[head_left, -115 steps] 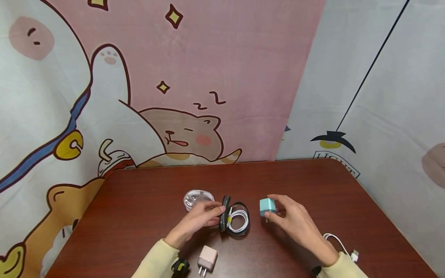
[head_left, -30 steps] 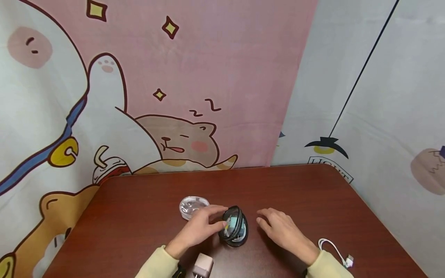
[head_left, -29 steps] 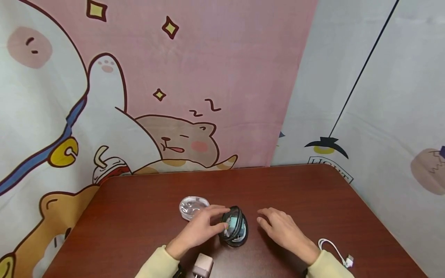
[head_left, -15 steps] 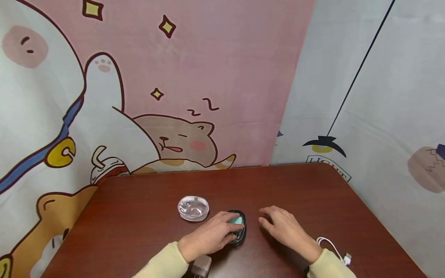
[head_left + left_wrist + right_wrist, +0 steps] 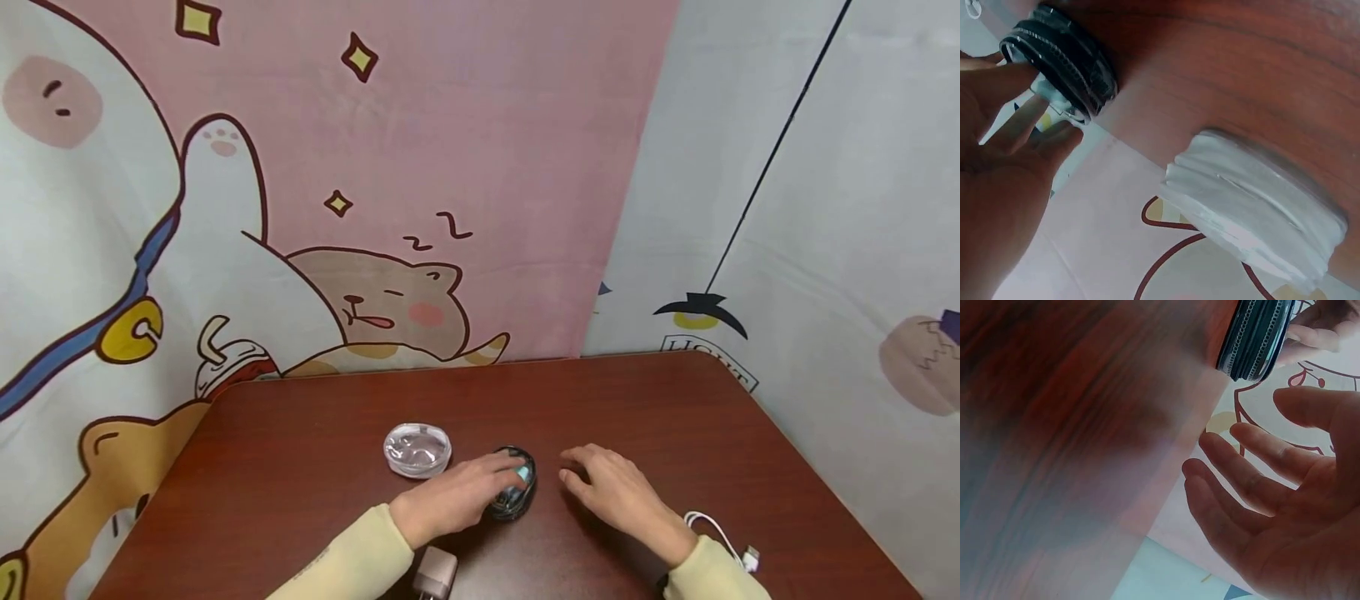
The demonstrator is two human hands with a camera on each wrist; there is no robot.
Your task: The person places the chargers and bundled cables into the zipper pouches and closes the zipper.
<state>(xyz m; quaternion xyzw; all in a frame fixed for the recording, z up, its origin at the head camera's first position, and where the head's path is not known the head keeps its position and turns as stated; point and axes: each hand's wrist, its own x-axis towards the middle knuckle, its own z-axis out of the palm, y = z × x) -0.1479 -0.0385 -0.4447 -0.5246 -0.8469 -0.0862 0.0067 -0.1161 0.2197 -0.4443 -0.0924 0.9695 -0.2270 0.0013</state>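
A small round clear pouch with a black zip rim lies on the table, with a teal charger showing through its top. My left hand rests over it, fingers stretched across the clear lid. From the left wrist view, the fingertips touch the top of the black-rimmed pouch, whose two zip bands sit close together. To the right of the pouch, my right hand is held apart from it with relaxed fingers. The right wrist view shows nothing in that right hand.
A second clear pouch with a whitish rim lies behind my left hand. The pink charger is near the front, by the left sleeve. A white cable lies beside the right wrist. A cartoon-printed cloth hangs behind the table.
The teal charger went from my right hand into the black-rimmed pouch. The pouch's raised lid has come down under my left hand. The right hand has barely moved during the last second.
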